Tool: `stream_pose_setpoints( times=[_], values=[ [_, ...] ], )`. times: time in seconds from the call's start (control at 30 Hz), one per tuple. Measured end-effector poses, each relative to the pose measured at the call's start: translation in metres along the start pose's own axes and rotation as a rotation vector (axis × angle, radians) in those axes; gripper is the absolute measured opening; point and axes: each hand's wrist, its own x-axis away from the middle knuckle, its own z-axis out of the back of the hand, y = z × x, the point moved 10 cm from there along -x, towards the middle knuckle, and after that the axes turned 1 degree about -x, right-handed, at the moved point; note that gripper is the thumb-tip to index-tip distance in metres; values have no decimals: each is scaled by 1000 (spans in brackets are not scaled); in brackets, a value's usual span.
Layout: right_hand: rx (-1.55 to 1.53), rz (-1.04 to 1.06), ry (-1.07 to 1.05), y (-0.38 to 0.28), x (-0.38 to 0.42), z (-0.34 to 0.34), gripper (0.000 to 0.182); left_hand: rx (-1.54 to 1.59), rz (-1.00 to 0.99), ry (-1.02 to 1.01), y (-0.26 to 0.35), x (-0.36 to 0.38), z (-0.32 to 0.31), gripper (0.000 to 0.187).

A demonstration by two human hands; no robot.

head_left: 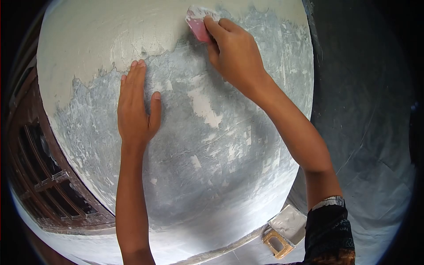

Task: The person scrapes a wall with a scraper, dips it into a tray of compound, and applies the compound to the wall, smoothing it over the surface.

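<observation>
My right hand (236, 53) grips a pink scraper (198, 27) smeared with white paste, near the top of the grey surface. The scraper lies at the border where a smooth cream coat (106, 37) meets the rough grey area (176, 145) with white patches. Farther left, my left hand (136, 104) rests flat against the grey area, fingers pointing up and thumb apart, its fingertips just at the edge of the cream coat. Nothing is in it.
Dark brown wooden slats in a frame (48, 176) stand along the left side. At the lower right sits an open container of white paste (288, 223) beside a yellowish frame-like piece (277, 244). A dark grey sheet (362, 110) covers the right side.
</observation>
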Motion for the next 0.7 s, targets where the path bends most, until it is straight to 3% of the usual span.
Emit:
stream_pose_setpoints(
  times=[0.13,0.27,0.33,0.47,0.53,0.7],
  values=[
    [163,-13,-67,30,-22,-31,31,-10,5,1,-1,0,0,53],
    [78,50,-171,-27,51,-42,48,12,-4,15,-1,0,1,54],
    [-62,125,-93,-55,64,-21,40,16,-3,18,0,0,2,54],
    [2,14,-1,-11,1,-9,32,3,-1,9,1,0,2,54],
    [112,71,37,5,-18,-20,29,4,3,10,0,0,2,54],
    [82,98,-101,-35,54,-40,43,26,7,20,-1,1,3,54]
  ],
)
